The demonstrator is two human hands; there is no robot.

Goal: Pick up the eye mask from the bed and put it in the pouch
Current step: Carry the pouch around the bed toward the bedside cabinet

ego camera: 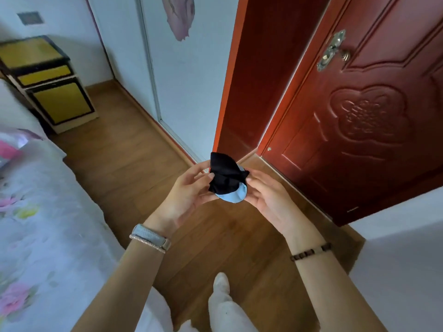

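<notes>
The left hand (pixel 184 195) and right hand (pixel 268 200) both pinch a black-and-light-blue fabric bundle (pixel 227 180) in mid-air beside the bed (pixel 43 212), well above the floor (pixel 134 168). Which layer is eye mask and which pouch is hard to tell. With only fingertip grips, the soft cloth could slip free or bunch at the opening and drop.

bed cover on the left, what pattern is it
White with pink flowers and pale green touches on the bed cover, seen in the head view.

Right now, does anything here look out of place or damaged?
Nothing looks damaged. The left hand and right hand hold a bunched black and light blue fabric bundle above the wooden floor, not laid flat.
</notes>
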